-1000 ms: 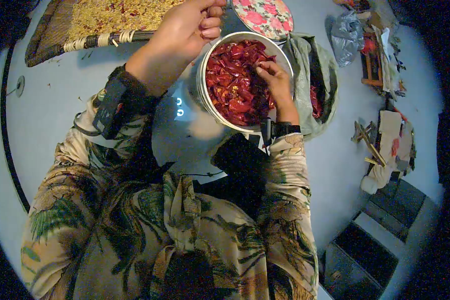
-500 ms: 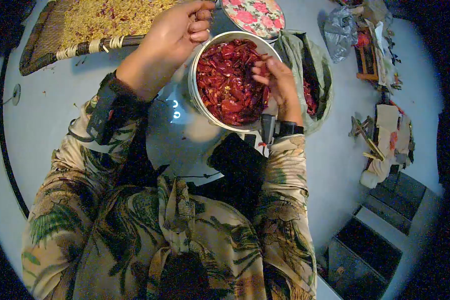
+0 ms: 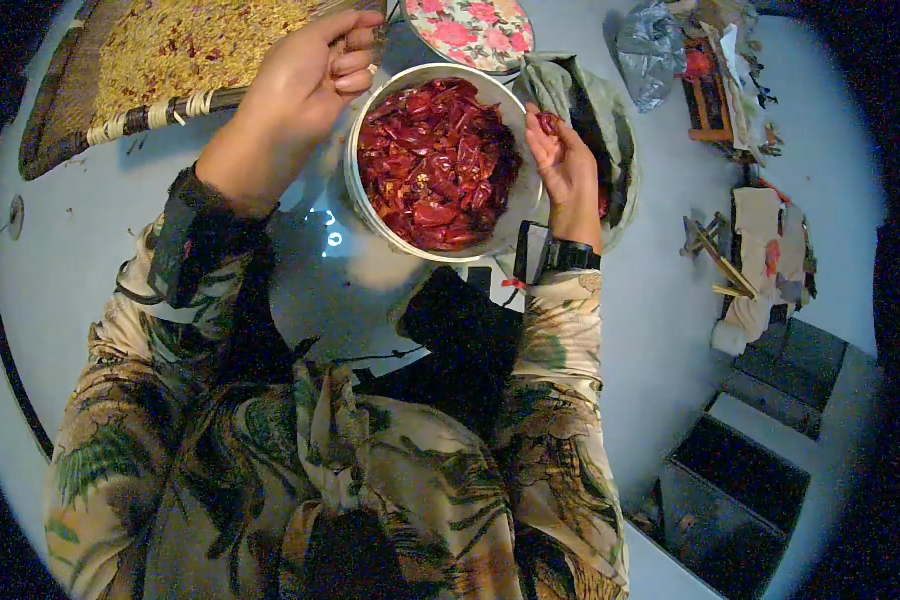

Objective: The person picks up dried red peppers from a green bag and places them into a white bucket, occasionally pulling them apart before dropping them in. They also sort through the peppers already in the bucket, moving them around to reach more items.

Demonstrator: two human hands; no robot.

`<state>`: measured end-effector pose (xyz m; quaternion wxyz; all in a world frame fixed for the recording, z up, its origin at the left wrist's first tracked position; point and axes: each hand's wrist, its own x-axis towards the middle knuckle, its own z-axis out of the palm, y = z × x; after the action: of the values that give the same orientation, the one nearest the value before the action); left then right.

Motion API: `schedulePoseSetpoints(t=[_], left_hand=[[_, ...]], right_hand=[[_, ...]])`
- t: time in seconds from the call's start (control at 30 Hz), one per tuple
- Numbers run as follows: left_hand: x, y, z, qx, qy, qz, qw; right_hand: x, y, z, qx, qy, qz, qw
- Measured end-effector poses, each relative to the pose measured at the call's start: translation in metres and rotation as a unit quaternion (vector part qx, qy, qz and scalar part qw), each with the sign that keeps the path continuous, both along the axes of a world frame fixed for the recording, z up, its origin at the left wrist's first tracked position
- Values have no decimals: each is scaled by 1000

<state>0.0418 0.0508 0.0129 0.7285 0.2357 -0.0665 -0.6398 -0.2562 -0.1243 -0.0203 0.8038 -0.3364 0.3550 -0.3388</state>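
A white bucket (image 3: 354, 185) full of dried red chillies (image 3: 435, 165) stands in front of me. Over its right rim, my right hand (image 3: 570, 175) is closed on a dried red chilli (image 3: 547, 123), held at the fingertips. My left hand (image 3: 310, 80) is raised at the bucket's upper left with its fingers curled in; whatever they pinch, if anything, is hidden. Just beyond that hand lies a woven tray (image 3: 60, 130) spread with yellow seeds (image 3: 200, 55) and some reddish bits. Partly behind my right hand is an open greenish sack (image 3: 620, 110), its contents mostly dark.
A round flower-patterned lid or stool top (image 3: 470, 30) sits behind the bucket. To the right are a grey plastic bag (image 3: 650, 55), a wooden frame (image 3: 708, 100), a cloth-covered item (image 3: 760, 250) and dark box-like pieces (image 3: 740, 480) on the floor.
My right hand has moved from over the chillies to the bucket's right rim and now shows a chilli in its fingers. The view has shifted, so most things appear further left.
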Motion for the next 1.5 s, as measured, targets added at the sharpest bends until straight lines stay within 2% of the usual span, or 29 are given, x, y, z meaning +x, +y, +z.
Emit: schedulePoseSetpoints(t=[0.1, 0.2, 0.3, 0.4, 0.5, 0.53, 0.57, 0.67, 0.77, 0.87, 0.97, 1.07, 1.17, 1.37, 1.5], left_hand=[[-10, 1, 15, 41, -27, 36, 998], [-12, 1, 13, 23, -49, 30, 998], [-31, 3, 16, 24, -169, 11, 985], [-49, 5, 18, -1, -301, -83, 950], [-71, -2, 14, 12, -421, -36, 906], [-73, -12, -1, -12, -458, -5, 889], [-77, -16, -17, -25, -443, -8, 896], [-87, -14, -14, -76, -364, -14, 928], [-82, -5, 3, -54, -500, -45, 863], [-79, -6, 0, -40, -557, -53, 828], [-80, -15, -20, -71, -485, -1, 872], [-78, -17, -18, -38, -477, -4, 878], [-78, -13, -11, -16, -399, -22, 916], [-68, -9, 0, 54, -260, -123, 956], [-63, -10, -1, 20, -177, -177, 968]], right_hand=[[2, 0, 3, -6, 35, 16, 999], [5, 5, 4, -9, 27, 39, 999], [18, 19, 10, -10, 67, 33, 997], [38, 36, 21, -14, 110, 62, 992], [52, 56, 33, -39, 131, 97, 986], [56, 62, 34, -55, 133, 103, 984], [60, 68, 35, -72, 135, 109, 982], [69, 83, 45, -80, 152, 124, 977], [73, 89, 53, -89, 169, 148, 970], [74, 93, 58, -97, 166, 156, 969], [72, 95, 62, -92, 128, 165, 974], [74, 97, 63, -126, 104, 173, 971], [74, 101, 67, -151, 91, 175, 969], [72, 96, 61, -194, 114, 187, 956], [73, 94, 59, -247, 119, 193, 942]])
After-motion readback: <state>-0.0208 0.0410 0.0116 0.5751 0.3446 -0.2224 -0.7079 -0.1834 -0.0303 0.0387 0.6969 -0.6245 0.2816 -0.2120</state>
